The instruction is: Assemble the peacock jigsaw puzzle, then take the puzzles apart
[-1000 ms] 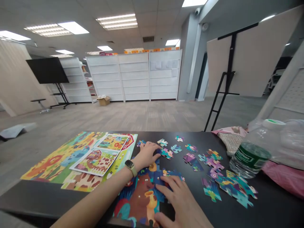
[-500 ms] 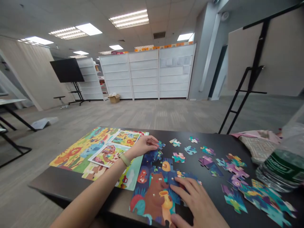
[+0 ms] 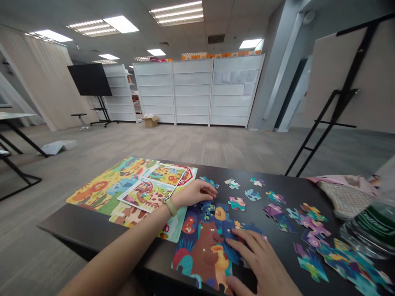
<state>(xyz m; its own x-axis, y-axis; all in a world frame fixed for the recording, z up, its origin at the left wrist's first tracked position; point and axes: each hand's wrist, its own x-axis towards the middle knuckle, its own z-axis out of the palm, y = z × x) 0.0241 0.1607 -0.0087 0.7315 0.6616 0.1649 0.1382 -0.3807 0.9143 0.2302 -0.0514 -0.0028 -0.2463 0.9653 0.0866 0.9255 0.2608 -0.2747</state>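
Note:
A partly joined jigsaw puzzle (image 3: 205,246) with a brown bear holding a yellow pot lies near the table's front edge. My left hand (image 3: 196,192) is at its top edge, fingers curled together over dark blue puzzle pieces (image 3: 207,206); what is under the fingertips is hidden. Just beyond those fingers sits a loose blue piece (image 3: 210,181). My right hand (image 3: 262,257) lies with fingers spread on the puzzle's right side, holding nothing. A pink and teal piece (image 3: 237,203) rests between the hands, a little farther back.
Several loose pieces (image 3: 274,197) spread rightward, with a pile (image 3: 354,263) near a clear green-labelled bottle (image 3: 375,226). A patterned pouch (image 3: 345,197) stands behind it. On the left lie an animal puzzle (image 3: 101,187) and picture cards (image 3: 146,194) on the dark table (image 3: 80,230).
My left hand has moved slightly towards me, from beside the loose blue piece to the puzzle's top edge, uncovering more of that piece. My right hand stays on the puzzle. The view has shifted slightly.

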